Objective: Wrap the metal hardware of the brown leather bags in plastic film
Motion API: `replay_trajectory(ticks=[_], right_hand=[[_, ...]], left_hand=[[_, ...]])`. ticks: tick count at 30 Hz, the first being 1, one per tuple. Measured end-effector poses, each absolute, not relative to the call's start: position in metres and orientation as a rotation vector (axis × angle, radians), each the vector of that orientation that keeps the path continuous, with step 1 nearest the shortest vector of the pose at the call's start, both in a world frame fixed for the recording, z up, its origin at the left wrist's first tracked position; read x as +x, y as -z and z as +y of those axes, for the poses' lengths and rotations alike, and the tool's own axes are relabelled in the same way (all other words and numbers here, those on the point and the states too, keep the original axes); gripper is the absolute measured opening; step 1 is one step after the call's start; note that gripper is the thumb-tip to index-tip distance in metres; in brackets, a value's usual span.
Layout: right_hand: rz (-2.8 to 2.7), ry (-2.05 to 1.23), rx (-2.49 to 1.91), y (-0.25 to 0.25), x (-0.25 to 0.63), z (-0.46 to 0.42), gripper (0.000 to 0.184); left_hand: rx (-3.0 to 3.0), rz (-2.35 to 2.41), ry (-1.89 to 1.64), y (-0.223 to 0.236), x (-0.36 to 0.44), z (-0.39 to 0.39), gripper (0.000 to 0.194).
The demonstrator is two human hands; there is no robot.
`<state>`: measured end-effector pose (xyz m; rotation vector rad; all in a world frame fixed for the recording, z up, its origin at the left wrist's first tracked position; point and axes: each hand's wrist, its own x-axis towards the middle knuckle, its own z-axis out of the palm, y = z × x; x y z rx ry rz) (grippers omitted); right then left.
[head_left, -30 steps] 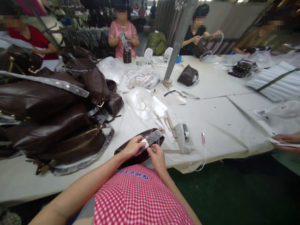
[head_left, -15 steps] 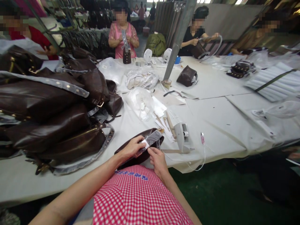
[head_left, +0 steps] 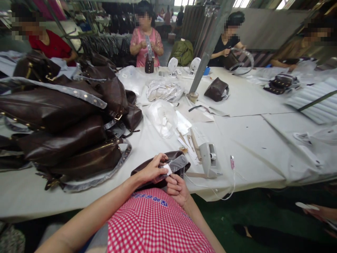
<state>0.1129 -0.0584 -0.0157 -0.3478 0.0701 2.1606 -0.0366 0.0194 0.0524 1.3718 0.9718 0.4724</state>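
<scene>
A dark brown leather bag (head_left: pixel 142 168) lies at the table's front edge against the checked apron (head_left: pixel 158 225). Across its opening runs a strap wrapped in clear plastic (head_left: pixel 179 163). My left hand (head_left: pixel 154 170) is closed on a small white tag (head_left: pixel 167 170) by the wrapped strap, thumb pressed on the tag. Just below and to the right, my right hand (head_left: pixel 178 189) has its fingers curled in a pinch close to the tag's lower edge. What sits between those fingertips is too small to make out.
Brown bags (head_left: pixel 76 147) are heaped on the left. Right of my hands stand a tape dispenser (head_left: pixel 210 160) and a pink-ended white cord (head_left: pixel 232 163). Plastic bags (head_left: pixel 163 117) lie beyond, near a slanted metal post (head_left: pixel 210 49). Several co-workers (head_left: pixel 147 42) work across the table (head_left: pixel 244 140).
The view has shifted slightly, moving the scene rightward. My right hand's fingers are curled more tightly below the tag. My left hand keeps its hold on the tag.
</scene>
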Motion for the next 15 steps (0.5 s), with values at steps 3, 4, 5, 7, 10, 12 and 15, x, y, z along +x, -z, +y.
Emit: replay_trajectory(ticks=[3, 4, 5, 7, 10, 12, 15], right_hand=[[-0.003, -2.244, -0.299, 0.023, 0.114, -0.056, 0.032], [-0.024, -2.264, -0.295, 0.025, 0.114, -0.055, 0.032], [-0.037, -2.277, -0.299, 0.026, 0.114, -0.053, 0.03], [-0.036, -2.294, -0.318, 0.026, 0.113, -0.05, 0.026], [0.025, -2.267, -0.366, 0.022, 0.115, -0.049, 0.03], [0.055, -2.212, -0.422, 0.019, 0.119, -0.05, 0.035], [0.077, -2.141, -0.549, 0.014, 0.125, -0.051, 0.039]], left_hand=[[1.268, 0.928, -0.417, -0.056, -0.037, 0.018, 0.045], [1.248, 0.92, -0.399, -0.057, -0.037, 0.018, 0.044], [1.24, 0.922, -0.388, -0.058, -0.037, 0.018, 0.041], [1.248, 0.948, -0.385, -0.059, -0.038, 0.018, 0.034], [1.279, 0.957, -0.36, -0.061, -0.042, 0.018, 0.034], [1.389, 0.923, -0.352, -0.061, -0.05, 0.016, 0.049], [1.629, 0.985, -0.413, -0.052, -0.071, 0.011, 0.067]])
